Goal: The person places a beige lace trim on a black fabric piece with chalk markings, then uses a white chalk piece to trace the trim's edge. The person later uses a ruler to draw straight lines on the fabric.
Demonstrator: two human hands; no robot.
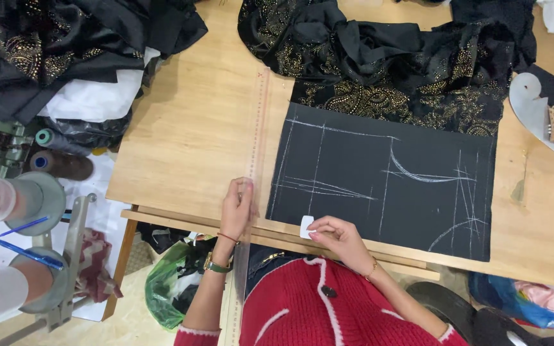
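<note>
A black cloth panel (386, 179) marked with white chalk lines lies flat on the wooden table (193, 128). A long clear ruler (259, 128) runs along the panel's left edge. My left hand (236, 208) presses down on the ruler's near end. My right hand (335, 234) pinches a small white piece of tailor's chalk (306, 226) at the panel's near left corner. Black fabric with gold embroidery (386, 70) is bunched at the panel's far edge.
More black and gold fabric (65, 45) is heaped at the far left. A sewing machine stand with thread cones (52, 150) and blue pens (24, 240) sits left. A grey curved template (533, 106) lies right. Bags (168, 282) sit below the table.
</note>
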